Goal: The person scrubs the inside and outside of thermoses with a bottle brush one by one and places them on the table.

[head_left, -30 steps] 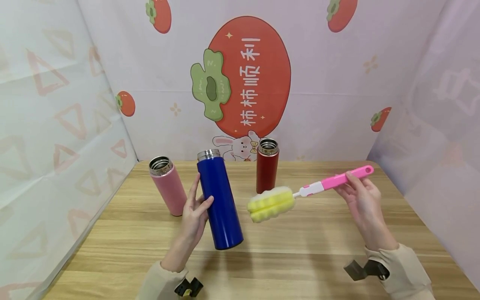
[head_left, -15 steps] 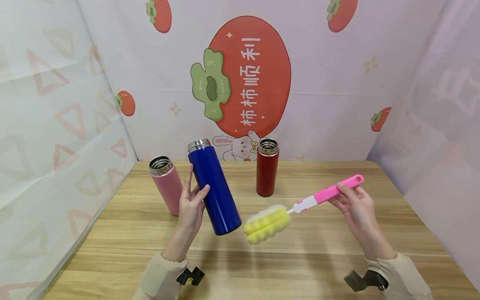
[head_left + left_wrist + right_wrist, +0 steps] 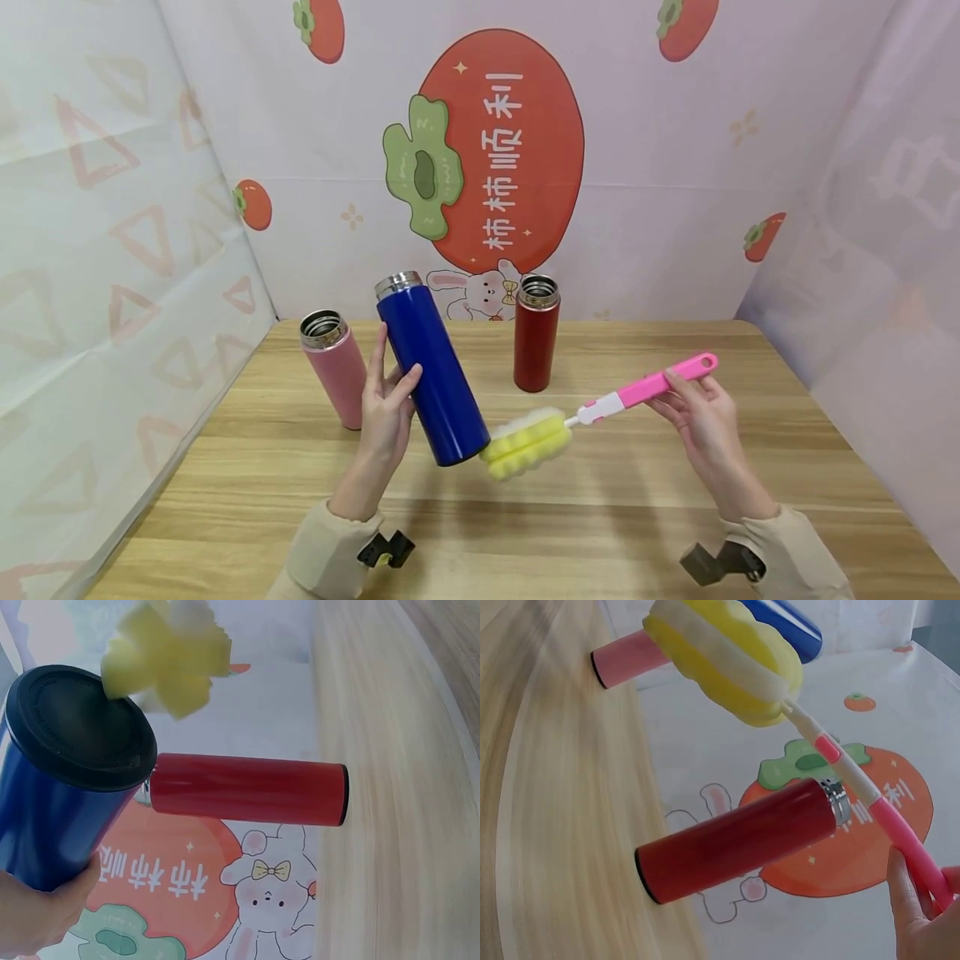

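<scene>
My left hand (image 3: 387,408) grips a blue thermos bottle (image 3: 435,375) raised off the table, its steel mouth leaning up and to the left. In the left wrist view the black base (image 3: 82,727) of this bottle faces the camera. My right hand (image 3: 701,425) pinches the pink handle (image 3: 652,387) of a bottle brush. The brush's yellow and white sponge head (image 3: 528,442) points left, its tip right at the lower end of the blue bottle. Overlapping the base, the sponge (image 3: 169,656) looks blurred in the left wrist view.
A pink thermos bottle (image 3: 337,371) without a lid stands behind my left hand. Farther back, a red thermos bottle (image 3: 536,342), also lidless, stands upright near the rear edge of the wooden table (image 3: 645,533). Printed cloth (image 3: 660,167) hangs behind and at both sides.
The blue bottle has risen and shifted slightly left, then a little right. The brush has come down and left, its sponge now meeting the bottle's lower end in view. Both grips stay the same.
</scene>
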`<state>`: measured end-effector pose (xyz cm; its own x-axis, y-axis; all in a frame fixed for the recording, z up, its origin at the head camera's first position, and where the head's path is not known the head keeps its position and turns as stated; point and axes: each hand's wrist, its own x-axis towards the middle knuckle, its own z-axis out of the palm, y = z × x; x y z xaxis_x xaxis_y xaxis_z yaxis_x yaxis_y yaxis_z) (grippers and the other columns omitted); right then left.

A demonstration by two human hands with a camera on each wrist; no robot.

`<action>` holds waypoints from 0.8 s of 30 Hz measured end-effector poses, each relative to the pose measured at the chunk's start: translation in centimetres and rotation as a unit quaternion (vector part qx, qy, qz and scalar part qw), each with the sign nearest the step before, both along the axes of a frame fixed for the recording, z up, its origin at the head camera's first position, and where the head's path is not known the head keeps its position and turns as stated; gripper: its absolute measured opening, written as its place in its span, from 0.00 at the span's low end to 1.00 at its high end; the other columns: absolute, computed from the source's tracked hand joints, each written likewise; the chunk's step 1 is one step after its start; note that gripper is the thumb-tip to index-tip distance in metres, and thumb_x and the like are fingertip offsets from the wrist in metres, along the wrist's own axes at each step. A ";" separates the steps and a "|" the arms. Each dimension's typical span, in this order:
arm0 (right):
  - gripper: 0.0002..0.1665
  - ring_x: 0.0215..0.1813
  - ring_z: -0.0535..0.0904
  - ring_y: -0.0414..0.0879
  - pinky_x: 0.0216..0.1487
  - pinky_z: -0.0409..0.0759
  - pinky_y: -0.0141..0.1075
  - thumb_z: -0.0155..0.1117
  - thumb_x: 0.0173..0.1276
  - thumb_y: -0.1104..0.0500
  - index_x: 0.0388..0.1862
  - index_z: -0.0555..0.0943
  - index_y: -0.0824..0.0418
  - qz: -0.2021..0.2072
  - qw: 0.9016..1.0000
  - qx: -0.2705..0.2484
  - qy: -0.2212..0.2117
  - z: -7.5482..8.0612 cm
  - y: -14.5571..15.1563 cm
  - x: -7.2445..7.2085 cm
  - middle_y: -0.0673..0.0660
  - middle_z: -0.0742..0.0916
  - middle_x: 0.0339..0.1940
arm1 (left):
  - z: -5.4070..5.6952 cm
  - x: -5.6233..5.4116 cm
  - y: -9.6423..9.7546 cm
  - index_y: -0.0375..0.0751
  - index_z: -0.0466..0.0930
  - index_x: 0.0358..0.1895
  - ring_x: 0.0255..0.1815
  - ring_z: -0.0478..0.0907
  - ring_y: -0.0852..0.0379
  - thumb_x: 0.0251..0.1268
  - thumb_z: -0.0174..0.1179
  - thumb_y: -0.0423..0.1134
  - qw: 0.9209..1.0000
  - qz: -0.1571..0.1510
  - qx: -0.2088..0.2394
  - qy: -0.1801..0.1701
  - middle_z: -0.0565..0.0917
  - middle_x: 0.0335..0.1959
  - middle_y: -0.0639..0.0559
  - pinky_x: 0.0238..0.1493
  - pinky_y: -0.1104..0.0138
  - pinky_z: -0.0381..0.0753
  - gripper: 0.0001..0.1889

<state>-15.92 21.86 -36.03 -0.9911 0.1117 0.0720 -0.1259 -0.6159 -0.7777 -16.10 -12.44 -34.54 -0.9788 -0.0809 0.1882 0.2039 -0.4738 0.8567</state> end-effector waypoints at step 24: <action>0.04 0.32 0.82 0.44 0.41 0.77 0.35 0.56 0.62 0.65 0.34 0.70 0.62 0.007 0.995 0.016 -0.099 -1.9 -3.7 0.7 0.55 0.84 0.26 | 0.2 0.3 1.8 0.54 0.44 0.69 0.51 0.70 0.51 0.57 0.50 0.22 0.994 0.082 0.012 0.077 0.62 0.59 0.40 0.47 0.65 0.73 0.40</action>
